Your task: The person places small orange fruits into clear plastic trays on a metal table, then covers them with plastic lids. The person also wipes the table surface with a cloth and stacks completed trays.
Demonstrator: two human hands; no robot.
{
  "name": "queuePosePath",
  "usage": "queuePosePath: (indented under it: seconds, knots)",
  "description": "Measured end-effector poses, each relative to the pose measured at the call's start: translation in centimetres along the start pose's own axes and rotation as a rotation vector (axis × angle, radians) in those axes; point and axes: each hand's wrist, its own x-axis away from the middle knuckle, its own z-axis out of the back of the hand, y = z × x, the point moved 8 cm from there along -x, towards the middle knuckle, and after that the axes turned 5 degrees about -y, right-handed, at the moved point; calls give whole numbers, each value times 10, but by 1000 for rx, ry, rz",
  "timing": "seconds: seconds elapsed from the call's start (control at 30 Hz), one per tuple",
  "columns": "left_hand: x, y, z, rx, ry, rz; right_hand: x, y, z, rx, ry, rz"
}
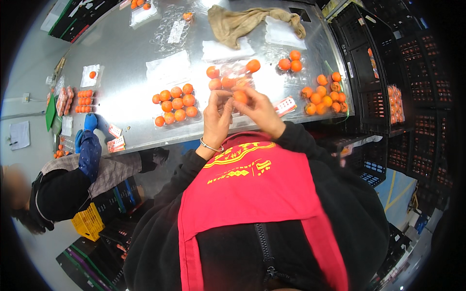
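An orange persimmon (240, 96) is held at the front of the metal table (120, 76). My right hand (260, 109) grips it between thumb and fingers. The thumb and fingertips of my left hand (217, 114) pinch at its left side, where the exact contact is hidden. Just beyond my hands sits a clear plastic tray (235, 69) with several persimmons, partly covered by my fingers. To the left, a filled clear tray (177, 103) holds rows of persimmons. Loose persimmons (321, 91) with leafy calyxes are grouped on the right. Printed cards (285, 106) lie beside my right hand.
A brown cloth (236, 23), white pads (169, 67) and stacked empty clear trays (173, 27) lie farther back. Another tray (291, 62) holds a few persimmons. Black crates (364, 65) stand along the right edge. At left, a co-worker's blue-gloved hand (90, 122) reaches over the table.
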Motion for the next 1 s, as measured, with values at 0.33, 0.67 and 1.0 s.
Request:
queuePosePath:
  seconds: [0.33, 0.67, 1.0]
  knots:
    - [-2, 0, 1, 135, -38, -38, 2, -8, -3, -106, -164, 19]
    - [-2, 8, 0, 102, -45, -141, 2, -9, 6, -42, -102, 36]
    - [-1, 3, 2, 151, -106, -185, 0, -5, 11, -53, -65, 56]
